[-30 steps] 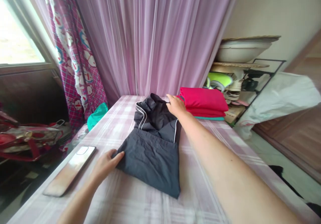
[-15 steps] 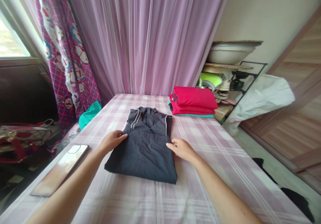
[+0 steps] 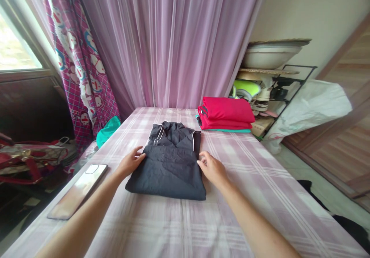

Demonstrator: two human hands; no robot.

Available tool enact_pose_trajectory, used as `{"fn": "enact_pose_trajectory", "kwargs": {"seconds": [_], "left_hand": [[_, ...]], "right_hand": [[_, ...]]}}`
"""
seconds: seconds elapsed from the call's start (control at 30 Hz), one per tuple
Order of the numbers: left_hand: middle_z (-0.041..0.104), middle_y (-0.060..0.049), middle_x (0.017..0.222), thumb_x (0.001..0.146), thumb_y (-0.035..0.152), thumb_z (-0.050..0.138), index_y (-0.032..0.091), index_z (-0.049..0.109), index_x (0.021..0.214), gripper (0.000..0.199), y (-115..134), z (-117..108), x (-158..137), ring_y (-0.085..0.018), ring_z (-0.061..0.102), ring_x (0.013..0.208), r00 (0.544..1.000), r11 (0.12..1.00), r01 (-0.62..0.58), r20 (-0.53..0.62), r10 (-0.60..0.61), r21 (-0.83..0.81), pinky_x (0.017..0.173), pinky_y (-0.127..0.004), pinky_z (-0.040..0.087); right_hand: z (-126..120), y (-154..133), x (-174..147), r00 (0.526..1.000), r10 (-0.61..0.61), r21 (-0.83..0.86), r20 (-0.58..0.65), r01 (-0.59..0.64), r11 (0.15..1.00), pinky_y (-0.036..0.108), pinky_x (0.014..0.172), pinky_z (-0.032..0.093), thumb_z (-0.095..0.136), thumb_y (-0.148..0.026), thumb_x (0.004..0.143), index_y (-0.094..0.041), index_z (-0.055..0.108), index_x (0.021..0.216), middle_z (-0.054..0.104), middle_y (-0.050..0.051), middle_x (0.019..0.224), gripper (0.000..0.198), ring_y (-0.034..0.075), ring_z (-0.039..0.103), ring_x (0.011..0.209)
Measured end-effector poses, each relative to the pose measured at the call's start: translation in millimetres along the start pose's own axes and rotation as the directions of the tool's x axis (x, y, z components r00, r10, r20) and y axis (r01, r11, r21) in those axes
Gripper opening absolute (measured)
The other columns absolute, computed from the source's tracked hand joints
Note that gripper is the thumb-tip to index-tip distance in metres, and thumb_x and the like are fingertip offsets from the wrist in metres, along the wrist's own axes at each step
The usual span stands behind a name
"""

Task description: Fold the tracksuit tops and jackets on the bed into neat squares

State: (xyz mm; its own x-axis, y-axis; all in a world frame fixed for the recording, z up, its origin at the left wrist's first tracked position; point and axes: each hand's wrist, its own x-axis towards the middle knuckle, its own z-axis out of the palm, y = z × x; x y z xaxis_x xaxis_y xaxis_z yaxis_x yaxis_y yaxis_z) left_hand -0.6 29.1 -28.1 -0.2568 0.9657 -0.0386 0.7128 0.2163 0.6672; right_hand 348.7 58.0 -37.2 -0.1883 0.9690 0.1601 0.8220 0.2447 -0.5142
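Right hand (image 3: 213, 169) came from the far collar (image 3: 177, 125) to right edge of black jacket (image 3: 170, 173); left hand (image 3: 132, 161) is at left. Both loosely curled, grip unclear; uneven pulling could skew folds.

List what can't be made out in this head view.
All in the head view:
Garment underside: hidden by its upper layers.
Phone screen: hidden by its back.
Left hand, right hand: whether either grips the garment, too small to tell.
Bag contents: hidden by its white wall.
Elbows: cut off by bottom edge.
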Motion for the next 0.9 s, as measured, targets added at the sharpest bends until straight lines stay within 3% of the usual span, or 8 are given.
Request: {"fn": "enact_pose_trajectory", "kwargs": {"seconds": [0.07,0.13,0.2,0.3,0.4,0.53,0.67,0.9], "left_hand": [[0.069,-0.009,0.122,0.079,0.068,0.048,0.023,0.06,0.129,0.068,-13.4,-15.4,-14.1,-0.024,0.068,0.102,0.993,0.99,-0.12,0.006,0.121,-0.08,0.089,-0.037,0.055],[0.069,-0.006,0.126,0.076,0.074,0.049,0.028,0.072,0.109,0.061,-26.6,-32.9,-33.4,-0.026,0.064,0.115,0.969,0.968,-0.239,0.045,0.242,-0.072,0.101,-0.038,0.05],[0.068,-0.003,0.128,0.075,0.072,0.054,0.034,0.076,0.102,0.052,-36.5,-46.9,-53.9,-0.026,0.061,0.12,0.937,0.955,-0.293,0.183,0.297,-0.052,0.105,-0.038,0.047],[0.061,-0.001,0.138,0.074,0.057,0.066,0.038,0.07,0.119,0.049,-42.8,-53.1,-75.9,-0.028,0.055,0.129,0.875,0.918,-0.394,0.322,0.362,0.038,0.11,-0.042,0.044],[0.058,-0.001,0.141,0.074,0.042,0.07,0.039,0.062,0.13,0.057,-44.0,-42.8,-79.0,-0.029,0.047,0.136,0.852,0.851,-0.492,0.302,0.428,0.181,0.115,-0.047,0.036],[0.06,-0.002,0.139,0.08,0.038,0.061,0.034,0.064,0.127,0.046,-46.0,-24.7,-64.5,-0.027,0.047,0.136,0.855,0.829,-0.511,0.242,0.459,0.23,0.116,-0.049,0.033],[0.065,-0.005,0.133,0.084,0.055,0.051,0.03,0.068,0.115,0.044,-36.6,-20.7,-56.4,-0.026,0.048,0.135,0.899,0.9,-0.431,0.116,0.422,0.067,0.115,-0.045,0.036],[0.074,-0.007,0.11,0.08,0.075,0.041,0.026,0.07,0.105,0.063,7.5,-43.4,-95.5,-0.028,0.064,0.106,0.943,0.943,-0.328,-0.077,0.323,-0.06,0.098,-0.039,0.05]], "right_hand": [[-18.5,7.5,-18.1,0.972,-0.234,0.032,0.024,0.233,0.972,0.034,0.088,0.05,0.048,-0.02,0.088,-0.026,0.062,0.116,0.071,0.004,0.113,0.032,0.018,0.067,0.099],[-34.8,13.7,-38.6,0.891,-0.445,0.059,0.093,0.441,0.895,0.039,0.103,0.045,0.049,-0.017,0.086,-0.028,0.064,0.118,0.066,0.004,0.127,0.037,0.019,0.06,0.118],[-41.9,18.6,-57.0,0.826,-0.535,0.056,0.179,0.534,0.844,0.044,0.109,0.041,0.057,-0.023,0.084,-0.03,0.063,0.124,0.062,0.004,0.135,0.042,0.022,0.051,0.13],[-32.7,25.1,-72.1,0.805,-0.542,0.002,0.242,0.559,0.829,0.049,0.11,0.04,0.068,-0.03,0.078,-0.029,0.057,0.135,0.057,0.007,0.141,0.059,0.027,0.047,0.135],[-12.9,30.0,-71.9,0.793,-0.578,-0.053,0.191,0.597,0.801,0.051,0.11,0.04,0.067,-0.023,0.077,-0.026,0.053,0.14,0.056,0.01,0.142,0.065,0.028,0.047,0.135],[0.8,31.0,-61.5,0.762,-0.64,-0.084,0.096,0.647,0.758,0.051,0.11,0.04,0.06,-0.014,0.077,-0.024,0.054,0.138,0.056,0.01,0.142,0.061,0.027,0.045,0.136],[-9.2,21.8,-49.6,0.743,-0.669,-0.04,-0.018,0.668,0.743,0.051,0.107,0.043,0.049,-0.014,0.085,-0.025,0.063,0.124,0.064,0.008,0.132,0.043,0.024,0.05,0.132],[-56.9,-6.1,-65.1,0.86,-0.469,0.128,-0.202,0.498,0.858,0.039,0.097,0.05,0.041,-0.033,0.095,-0.023,0.066,0.112,0.073,0.009,0.112,0.032,0.024,0.066,0.108]]}}
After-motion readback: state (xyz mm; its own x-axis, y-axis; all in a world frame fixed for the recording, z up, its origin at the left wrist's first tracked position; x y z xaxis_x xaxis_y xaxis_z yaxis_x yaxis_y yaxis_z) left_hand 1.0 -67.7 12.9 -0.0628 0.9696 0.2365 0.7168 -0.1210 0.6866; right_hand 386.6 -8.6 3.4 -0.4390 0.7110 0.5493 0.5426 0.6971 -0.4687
